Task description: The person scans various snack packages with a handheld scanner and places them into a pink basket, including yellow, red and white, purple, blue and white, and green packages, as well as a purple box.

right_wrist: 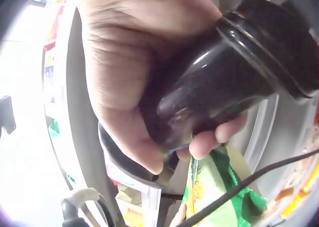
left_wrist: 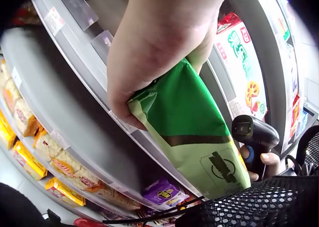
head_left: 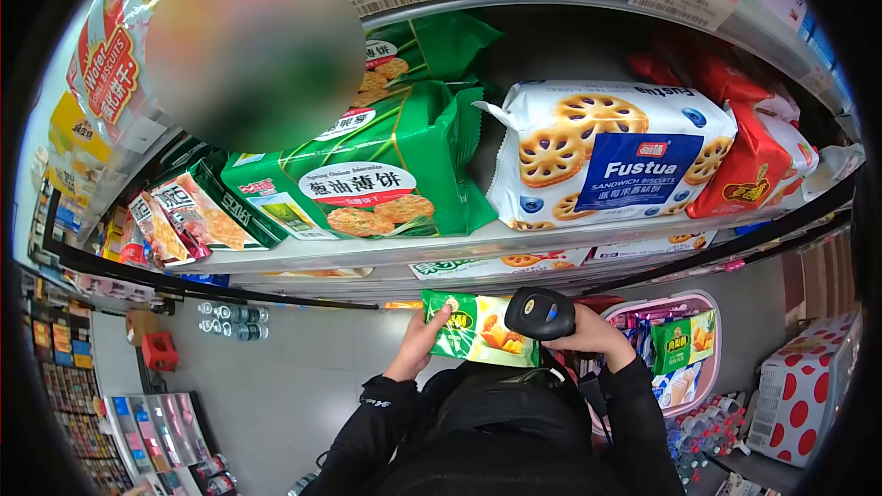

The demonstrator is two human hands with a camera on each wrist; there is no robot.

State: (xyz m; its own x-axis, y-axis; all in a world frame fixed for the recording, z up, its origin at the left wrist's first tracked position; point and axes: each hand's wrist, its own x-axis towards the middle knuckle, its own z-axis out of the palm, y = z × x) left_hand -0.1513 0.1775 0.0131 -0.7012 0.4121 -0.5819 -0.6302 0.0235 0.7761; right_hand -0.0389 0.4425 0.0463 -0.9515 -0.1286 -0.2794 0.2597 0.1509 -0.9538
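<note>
My left hand (head_left: pixel 418 345) grips one end of a green and pale yellow snack packet (head_left: pixel 470 331) with mango pictures on its front. The left wrist view shows the packet's back (left_wrist: pixel 192 117), with the fingers wrapped round its green end. In my right hand (head_left: pixel 595 334) is a black handheld barcode scanner (head_left: pixel 540 312), its head right at the packet's other end. Fingers curl round the scanner's handle (right_wrist: pixel 199 87) in the right wrist view, and part of the packet (right_wrist: pixel 214 199) shows below them.
Ahead is a shelf edge (head_left: pixel 386 266) bearing green biscuit packs (head_left: pixel 367 184), a white Fustua pack (head_left: pixel 606 156) and red packs (head_left: pixel 758 161). A pink basket (head_left: pixel 713 312) of packets stands at right, near bottles (head_left: pixel 707 432) and a dotted box (head_left: pixel 808 395). A thin cable (right_wrist: pixel 249 179) crosses the right wrist view.
</note>
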